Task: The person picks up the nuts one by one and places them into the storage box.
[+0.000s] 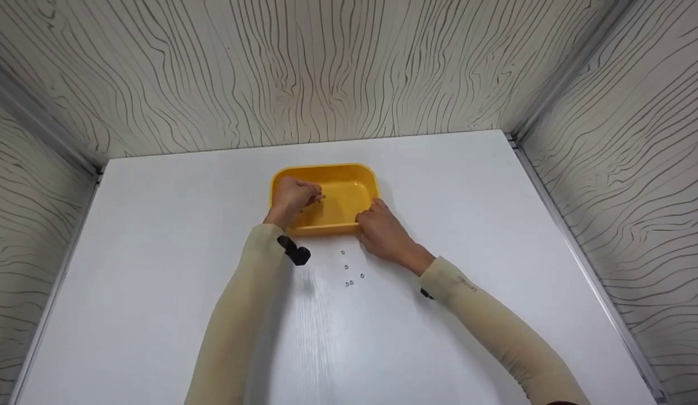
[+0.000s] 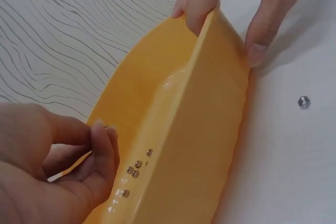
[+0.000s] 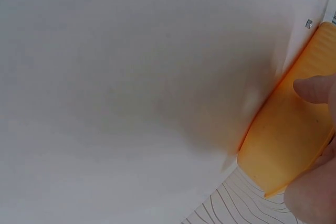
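Note:
A yellow plastic tray (image 1: 347,198) with raised walls stands on the white table. My left hand (image 1: 292,197) is inside its left part. In the left wrist view, the thumb and fingers of that left hand (image 2: 68,163) pinch a tiny metal nut (image 2: 106,126), mostly covered by the fingertips. Several hex nuts (image 2: 137,164) lie on the tray floor just beyond. My right hand (image 1: 384,232) grips the near right corner of the tray, fingers over the rim and thumb against the outer wall.
Several loose hex nuts (image 1: 346,267) are scattered on the white table (image 1: 467,214) in front of the tray, between the forearms. A patterned wall panel (image 1: 304,73) rises behind the table, with others at both sides.

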A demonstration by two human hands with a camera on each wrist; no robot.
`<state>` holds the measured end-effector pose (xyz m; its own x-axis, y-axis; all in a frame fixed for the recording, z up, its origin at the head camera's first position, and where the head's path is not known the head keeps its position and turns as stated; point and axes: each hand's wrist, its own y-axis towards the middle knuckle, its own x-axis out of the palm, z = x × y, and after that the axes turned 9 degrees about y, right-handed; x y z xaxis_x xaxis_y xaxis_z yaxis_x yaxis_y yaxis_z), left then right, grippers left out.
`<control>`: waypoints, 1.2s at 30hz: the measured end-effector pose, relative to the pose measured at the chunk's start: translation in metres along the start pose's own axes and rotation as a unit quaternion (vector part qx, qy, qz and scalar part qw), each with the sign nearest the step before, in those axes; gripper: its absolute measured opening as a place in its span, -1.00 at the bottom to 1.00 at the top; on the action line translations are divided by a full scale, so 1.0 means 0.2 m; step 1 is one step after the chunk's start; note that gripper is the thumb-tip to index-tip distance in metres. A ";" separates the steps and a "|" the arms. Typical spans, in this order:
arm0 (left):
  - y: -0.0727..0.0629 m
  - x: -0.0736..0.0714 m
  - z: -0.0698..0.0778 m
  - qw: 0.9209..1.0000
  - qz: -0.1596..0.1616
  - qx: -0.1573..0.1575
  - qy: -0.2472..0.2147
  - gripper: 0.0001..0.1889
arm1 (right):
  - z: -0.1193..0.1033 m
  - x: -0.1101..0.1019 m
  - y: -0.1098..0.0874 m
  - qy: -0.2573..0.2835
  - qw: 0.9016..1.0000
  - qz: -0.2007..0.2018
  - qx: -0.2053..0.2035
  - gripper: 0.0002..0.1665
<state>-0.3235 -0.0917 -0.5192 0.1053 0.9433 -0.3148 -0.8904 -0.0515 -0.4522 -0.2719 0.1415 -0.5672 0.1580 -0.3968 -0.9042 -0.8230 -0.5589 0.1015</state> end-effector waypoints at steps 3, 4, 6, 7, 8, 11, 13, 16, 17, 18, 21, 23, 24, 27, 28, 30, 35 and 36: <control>0.02 0.01 0.00 1.000 0.014 -0.014 0.016 -0.75 | 0.00 0.01 0.00 -0.001 1.000 0.001 0.003 -0.80; 0.02 0.02 0.00 1.000 0.017 -0.018 0.019 -0.76 | 0.00 0.01 0.00 -0.002 1.000 0.002 0.002 -0.80; 0.03 0.03 0.01 0.999 0.023 -0.028 0.026 -0.80 | 0.00 0.01 0.00 -0.002 1.000 0.004 -0.001 -0.80; 0.04 0.03 0.00 0.999 0.026 -0.032 0.030 -0.82 | 0.00 0.01 0.00 -0.002 1.000 0.005 -0.002 -0.80; 0.04 0.03 0.00 0.998 0.029 -0.037 0.032 -0.83 | 0.00 0.01 0.00 -0.002 1.000 0.005 -0.003 -0.80; 0.06 0.04 0.00 0.997 0.037 -0.048 0.042 -0.88 | 0.00 0.01 0.00 -0.001 1.000 0.006 -0.002 -0.81; 0.07 0.04 -0.01 0.997 0.044 -0.050 0.044 -0.90 | 0.00 0.01 0.00 -0.004 1.000 0.004 -0.001 -0.82; 0.08 0.05 -0.02 0.996 0.051 -0.052 0.047 -0.88 | 0.00 0.01 0.00 -0.007 1.000 0.005 -0.004 -0.83; 0.08 0.05 -0.03 0.996 0.052 -0.054 0.049 -0.86 | 0.00 0.01 0.00 -0.008 1.000 0.006 -0.005 -0.83; 0.08 0.05 -0.03 0.996 0.051 -0.056 0.049 -0.86 | 0.00 0.01 0.00 -0.008 1.000 0.007 -0.005 -0.83; 0.08 0.05 -0.03 0.995 0.049 -0.060 0.062 -0.84 | 0.00 0.01 -0.01 -0.007 1.000 0.006 -0.002 -0.81; 0.08 0.05 -0.03 0.995 0.052 -0.052 0.072 -0.87 | 0.00 0.01 0.00 -0.006 1.000 0.001 0.003 -0.80; 0.07 0.05 -0.02 0.994 0.053 -0.045 0.080 -0.87 | 0.00 0.01 0.00 -0.005 1.000 -0.001 0.006 -0.80; 0.05 0.03 0.00 0.992 0.055 -0.010 0.115 -0.77 | 0.00 0.01 0.00 -0.003 1.000 -0.004 0.010 -0.79; 0.04 0.03 0.01 0.990 0.056 0.005 0.130 -0.75 | 0.00 0.01 0.00 -0.003 1.000 -0.004 0.010 -0.79; 0.01 0.02 0.03 0.985 0.053 0.033 0.160 -0.74 | 0.00 0.01 0.00 -0.005 1.000 -0.005 0.011 -0.79; -0.09 0.01 0.08 0.973 0.054 0.101 0.202 -0.76 | -0.01 0.01 0.00 0.000 1.000 -0.004 0.014 -0.78; -0.12 0.01 0.09 0.969 0.052 0.116 0.210 -0.77 | -0.01 0.01 0.00 0.001 1.000 -0.004 0.015 -0.77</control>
<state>-0.3101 -0.0834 -0.4949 0.1373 0.7177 -0.6827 -0.9763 -0.0183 -0.2155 -0.2713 0.1388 -0.5677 0.1656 -0.3929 -0.9046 -0.8377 -0.5401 0.0812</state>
